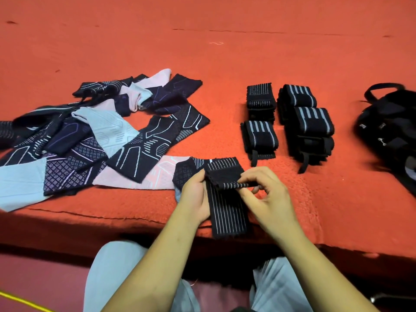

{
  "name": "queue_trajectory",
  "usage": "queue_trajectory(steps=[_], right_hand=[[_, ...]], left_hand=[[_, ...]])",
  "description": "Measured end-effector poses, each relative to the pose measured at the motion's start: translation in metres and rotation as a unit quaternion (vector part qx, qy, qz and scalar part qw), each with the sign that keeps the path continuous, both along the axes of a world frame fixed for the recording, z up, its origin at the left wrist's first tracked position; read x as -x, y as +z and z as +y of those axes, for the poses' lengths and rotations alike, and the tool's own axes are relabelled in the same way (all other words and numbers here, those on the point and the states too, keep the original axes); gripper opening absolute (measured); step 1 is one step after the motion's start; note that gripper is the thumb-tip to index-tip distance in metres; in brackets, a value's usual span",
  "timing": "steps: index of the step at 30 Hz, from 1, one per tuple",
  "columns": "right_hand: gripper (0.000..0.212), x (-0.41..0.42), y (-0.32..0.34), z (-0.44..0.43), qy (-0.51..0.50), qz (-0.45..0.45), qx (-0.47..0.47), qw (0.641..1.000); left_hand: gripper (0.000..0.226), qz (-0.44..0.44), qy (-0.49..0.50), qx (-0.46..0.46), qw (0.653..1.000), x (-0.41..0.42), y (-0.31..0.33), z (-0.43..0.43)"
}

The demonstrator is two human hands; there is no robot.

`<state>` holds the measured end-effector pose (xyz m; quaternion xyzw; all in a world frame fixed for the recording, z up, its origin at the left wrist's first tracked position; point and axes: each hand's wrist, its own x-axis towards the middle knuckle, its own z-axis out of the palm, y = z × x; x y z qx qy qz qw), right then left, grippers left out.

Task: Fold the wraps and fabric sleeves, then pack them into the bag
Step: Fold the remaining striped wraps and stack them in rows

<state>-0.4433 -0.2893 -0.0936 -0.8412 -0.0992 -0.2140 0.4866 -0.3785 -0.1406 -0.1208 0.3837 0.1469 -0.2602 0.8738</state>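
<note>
Mid-fold, the left hand (195, 194) grips one side of the striped wrap (227, 210) while the right hand (269, 195) pinches its turned-over end; next, probably, pressing the fold flat and setting it by the folded wraps (261, 136).

The red felt table (225, 64) carried the lot: sleeves (94, 136) sprawled in a loose heap on the left, folded wraps (313, 121) sat in two rows right of centre, the bag (387, 127) slumped far right, a stray thread (216, 43) lay well behind.
</note>
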Motion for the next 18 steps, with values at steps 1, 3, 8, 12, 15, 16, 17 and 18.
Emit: queue_trajectory(steps=[1,3,8,12,15,16,17,18], right_hand=[[0.023,0.002,-0.001,0.001,0.003,0.008,-0.001,1.000],[0.024,0.005,-0.005,0.003,0.004,0.030,-0.007,1.000],[0.024,0.013,-0.019,0.008,-0.003,0.067,-0.007,0.998],[0.023,0.019,-0.024,0.004,-0.003,0.076,-0.006,0.997],[0.029,0.022,-0.030,0.003,-0.013,0.115,-0.008,0.993],[0.031,0.022,-0.031,0.002,-0.011,0.132,-0.005,0.991],[0.031,0.022,-0.032,0.002,-0.001,0.147,-0.001,0.989],[0.030,0.021,-0.031,0.002,0.013,0.158,0.001,0.987]], left_hand=[[0.046,0.001,0.010,-0.004,1.000,-0.001,0.002,-0.001],[0.043,0.000,0.024,-0.013,1.000,-0.002,0.003,-0.003],[0.040,0.005,0.063,-0.033,0.997,-0.004,0.002,-0.005],[0.033,0.003,0.075,-0.007,0.997,-0.007,0.005,-0.004],[0.034,0.000,0.083,0.020,0.996,-0.005,0.006,-0.007],[0.035,-0.004,0.084,0.026,0.996,-0.004,0.006,-0.008],[0.037,-0.009,0.084,0.027,0.996,-0.003,0.006,-0.010],[0.038,-0.014,0.083,0.029,0.996,-0.001,0.006,-0.011]])
